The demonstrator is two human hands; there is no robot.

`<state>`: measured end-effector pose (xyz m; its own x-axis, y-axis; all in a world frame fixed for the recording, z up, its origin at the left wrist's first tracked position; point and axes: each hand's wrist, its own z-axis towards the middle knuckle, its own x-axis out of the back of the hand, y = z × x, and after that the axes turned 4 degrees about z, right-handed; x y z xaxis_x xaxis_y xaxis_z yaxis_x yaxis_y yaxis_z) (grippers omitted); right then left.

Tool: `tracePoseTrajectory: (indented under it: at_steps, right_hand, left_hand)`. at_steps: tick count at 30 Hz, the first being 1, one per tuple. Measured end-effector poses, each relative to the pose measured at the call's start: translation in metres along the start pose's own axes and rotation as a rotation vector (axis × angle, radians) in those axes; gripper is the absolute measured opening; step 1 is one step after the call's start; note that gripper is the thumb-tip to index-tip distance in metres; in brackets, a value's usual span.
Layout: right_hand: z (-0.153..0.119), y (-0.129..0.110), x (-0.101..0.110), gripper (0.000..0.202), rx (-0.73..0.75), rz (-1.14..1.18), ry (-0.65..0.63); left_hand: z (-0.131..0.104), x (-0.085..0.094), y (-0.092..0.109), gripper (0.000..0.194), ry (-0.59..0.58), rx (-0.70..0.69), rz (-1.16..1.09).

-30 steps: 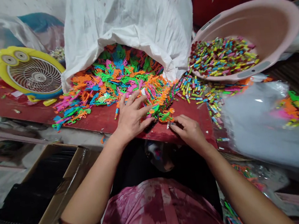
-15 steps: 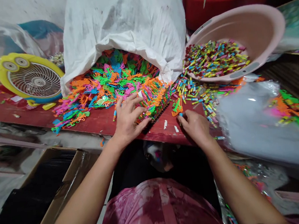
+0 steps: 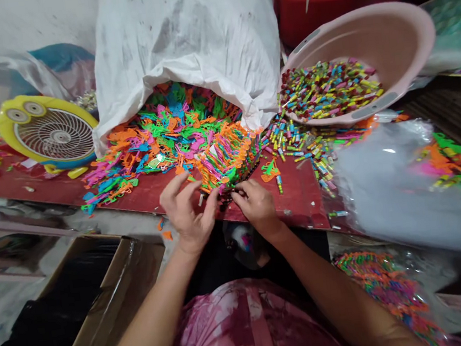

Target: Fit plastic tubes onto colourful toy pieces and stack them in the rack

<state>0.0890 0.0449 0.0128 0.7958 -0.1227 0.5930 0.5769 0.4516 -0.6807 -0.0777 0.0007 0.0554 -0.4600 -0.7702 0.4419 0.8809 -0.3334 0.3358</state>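
A tight row of small plastic toy pieces [image 3: 228, 156], in orange, green, pink and blue, stands on a dark strip near the table's front edge. My left hand [image 3: 189, 214] is just left of its near end, fingers apart and curved, with the thumb close to the pieces. At the strip's near end, my right hand [image 3: 258, 203] has thumb and fingers pressed together; what lies between them is too small to make out. Behind the row, loose plastic pieces [image 3: 160, 139] spill from a white sack [image 3: 189, 28]. One orange-and-green piece [image 3: 270, 171] lies right of the row.
A pink basin [image 3: 400, 53] tips toward the table [image 3: 300, 204], spilling small striped tubes [image 3: 329, 89]. Left stands a yellow fan [image 3: 48, 130]. Clear plastic bags [image 3: 386, 188] lie at the right. Below left, a cardboard box [image 3: 104, 304] holds black strips.
My right hand has moved left from the loose piece to the row's near end. My left hand has drawn back from the row, leftward and toward me. The view has shifted slightly.
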Motion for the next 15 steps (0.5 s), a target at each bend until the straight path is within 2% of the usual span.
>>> tracePoseTrajectory:
  at_steps: [1, 3, 5, 7, 9, 11, 15]
  right_hand:
    - [0.000, -0.001, -0.001, 0.014, -0.002, -0.020, 0.013]
    - [0.000, -0.003, -0.001, 0.017, 0.014, -0.067, 0.023]
    - [0.000, -0.005, 0.000, 0.020, 0.041, -0.109, 0.028]
    - [0.001, -0.005, 0.001, 0.021, 0.067, -0.131, 0.036]
    - [0.003, -0.004, 0.001, 0.022, 0.088, -0.136, 0.041]
    - [0.004, -0.003, 0.001, 0.021, 0.101, -0.134, 0.037]
    - [0.004, -0.006, 0.000, 0.019, 0.078, -0.135, 0.052]
  left_hand:
    - [-0.013, -0.003, -0.002, 0.048, 0.066, 0.115, -0.008]
    - [-0.035, -0.014, -0.011, 0.059, 0.070, 0.309, -0.056]
    - [-0.048, -0.028, -0.021, 0.074, -0.039, 0.421, -0.166]
    - [-0.051, -0.041, -0.029, 0.083, -0.162, 0.470, -0.317]
    - [-0.046, -0.049, -0.034, 0.079, -0.256, 0.494, -0.396]
    - [-0.040, -0.052, -0.035, 0.068, -0.297, 0.519, -0.364]
    - [-0.035, -0.055, -0.034, 0.051, -0.267, 0.565, -0.266]
